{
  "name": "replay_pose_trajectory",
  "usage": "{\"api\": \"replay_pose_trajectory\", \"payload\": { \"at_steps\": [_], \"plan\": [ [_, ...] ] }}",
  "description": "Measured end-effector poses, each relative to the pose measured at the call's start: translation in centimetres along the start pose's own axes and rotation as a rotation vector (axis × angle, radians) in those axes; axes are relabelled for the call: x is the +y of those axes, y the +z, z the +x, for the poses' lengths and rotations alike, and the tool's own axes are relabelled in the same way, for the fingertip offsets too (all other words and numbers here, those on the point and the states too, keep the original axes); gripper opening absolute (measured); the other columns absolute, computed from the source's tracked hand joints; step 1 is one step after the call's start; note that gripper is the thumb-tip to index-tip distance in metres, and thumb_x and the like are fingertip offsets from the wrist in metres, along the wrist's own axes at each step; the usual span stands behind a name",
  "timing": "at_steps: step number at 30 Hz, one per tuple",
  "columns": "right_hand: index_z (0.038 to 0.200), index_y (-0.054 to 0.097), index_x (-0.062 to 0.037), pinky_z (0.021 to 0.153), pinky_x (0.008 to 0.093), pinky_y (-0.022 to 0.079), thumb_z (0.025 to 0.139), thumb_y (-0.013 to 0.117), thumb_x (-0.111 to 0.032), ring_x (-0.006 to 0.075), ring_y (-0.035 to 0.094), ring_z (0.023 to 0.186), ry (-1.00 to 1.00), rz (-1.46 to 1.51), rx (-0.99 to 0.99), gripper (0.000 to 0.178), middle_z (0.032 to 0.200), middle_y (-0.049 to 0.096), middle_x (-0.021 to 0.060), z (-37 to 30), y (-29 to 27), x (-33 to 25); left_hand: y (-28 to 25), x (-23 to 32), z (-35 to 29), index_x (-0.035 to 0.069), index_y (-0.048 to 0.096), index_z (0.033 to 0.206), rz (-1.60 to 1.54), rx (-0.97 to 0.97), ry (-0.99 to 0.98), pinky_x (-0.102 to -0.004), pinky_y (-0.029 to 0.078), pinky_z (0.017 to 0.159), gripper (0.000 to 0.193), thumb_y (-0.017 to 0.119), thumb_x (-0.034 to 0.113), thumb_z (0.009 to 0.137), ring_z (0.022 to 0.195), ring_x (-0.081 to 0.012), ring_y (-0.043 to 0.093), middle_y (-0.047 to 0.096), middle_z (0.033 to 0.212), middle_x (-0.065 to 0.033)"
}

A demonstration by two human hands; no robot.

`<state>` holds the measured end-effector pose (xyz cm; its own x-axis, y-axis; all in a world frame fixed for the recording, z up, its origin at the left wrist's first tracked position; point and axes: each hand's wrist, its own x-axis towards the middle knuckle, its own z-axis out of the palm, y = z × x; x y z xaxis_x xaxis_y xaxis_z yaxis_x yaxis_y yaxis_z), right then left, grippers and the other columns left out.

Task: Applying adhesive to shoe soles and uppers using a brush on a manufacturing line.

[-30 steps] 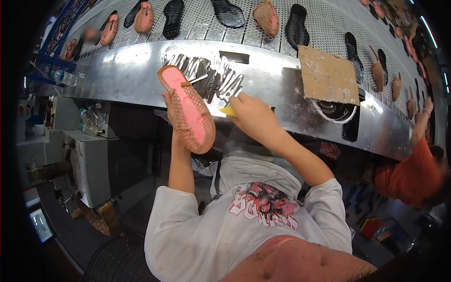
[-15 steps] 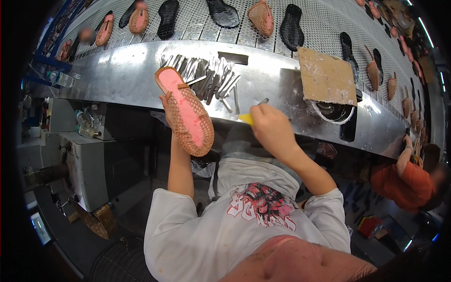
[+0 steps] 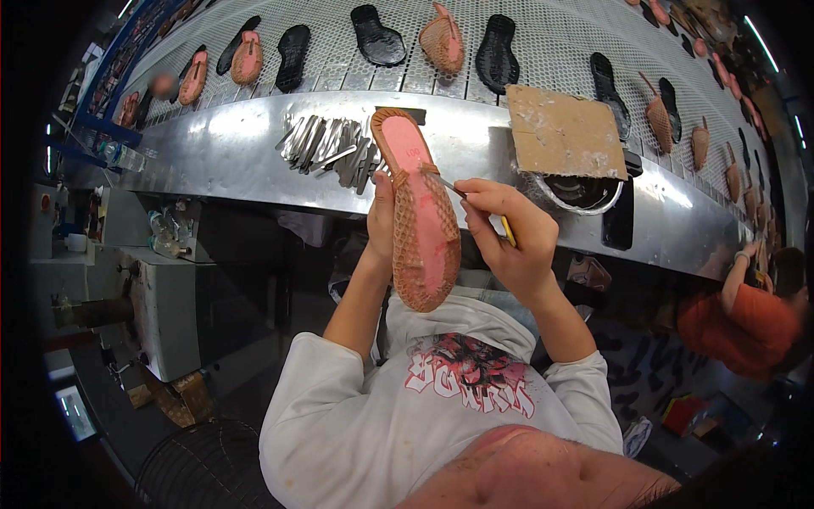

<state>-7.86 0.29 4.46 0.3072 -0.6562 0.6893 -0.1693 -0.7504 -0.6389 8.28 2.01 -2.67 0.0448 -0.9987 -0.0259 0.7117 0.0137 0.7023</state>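
Observation:
My left hand [image 3: 381, 219] grips a tan woven sandal [image 3: 432, 250] by its left side, above the front edge of the metal bench. A long pink, smooth face of the sandal is turned up, with the woven edge folded around it. My right hand [image 3: 519, 237] is closed around a thin tool with a yellow handle [image 3: 509, 231]. The tool's slim dark tip touches or nearly touches the sandal's right edge, near the strap. What kind of tool it is cannot be made out.
Many thin metal strips [image 3: 318, 146] lie piled on the metal bench [image 3: 237, 127]. A cardboard sheet [image 3: 566, 131] covers part of a round container [image 3: 585, 193] at the right. Black soles [image 3: 497, 55] and sandals [image 3: 442, 42] rest on a white mesh conveyor. A person in orange [image 3: 738, 322] works far right.
The sandal has moved right, toward the middle. My right hand has turned and brought the tool's tip to the sandal's edge. The view has shifted slightly.

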Motion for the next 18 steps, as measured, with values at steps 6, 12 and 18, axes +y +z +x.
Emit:
{"api": "replay_pose_trajectory", "payload": {
  "at_steps": [6,12,18],
  "plan": [
    [0.096,0.061,0.0012,0.063,0.0303,0.05,0.074,0.064,0.007,0.0245,0.063,0.072,0.023,-0.121,-0.017,0.022,0.085,0.064,0.0136,-0.1,-2.4,-0.4,0.8,-0.5,-0.6,0.0,0.05,0.111,0.139,-0.075,-0.038,-0.0275,0.052,0.069,0.067,0.02,0.058,0.095,0.078,-0.0155,0.061,0.06,0.092,-0.01],
    [0.098,0.06,-0.0004,0.061,0.0357,0.049,0.068,0.065,0.003,0.0302,0.061,0.069,0.009,-0.215,-0.107,0.031,0.079,0.061,0.0135,-0.8,-3.1,-0.4,1.2,-0.8,-0.6,0.0,0.051,0.109,0.147,-0.002,-0.051,-0.0271,0.052,0.068,0.067,0.02,0.057,0.095,0.077,-0.0152,0.062,0.061,0.091,-0.0098],
    [0.097,0.061,0.0007,0.056,0.0361,0.046,0.062,0.067,0.0,0.0293,0.058,0.063,-0.101,-0.27,-0.059,0.036,0.072,0.059,0.0129,-1.1,-3.0,-0.1,1.9,-1.0,-0.7,0.0,0.05,0.111,0.174,-0.027,-0.077,-0.0282,0.053,0.071,0.066,0.019,0.056,0.095,0.078,-0.0161,0.063,0.061,0.094,-0.0111]
  ]
}}
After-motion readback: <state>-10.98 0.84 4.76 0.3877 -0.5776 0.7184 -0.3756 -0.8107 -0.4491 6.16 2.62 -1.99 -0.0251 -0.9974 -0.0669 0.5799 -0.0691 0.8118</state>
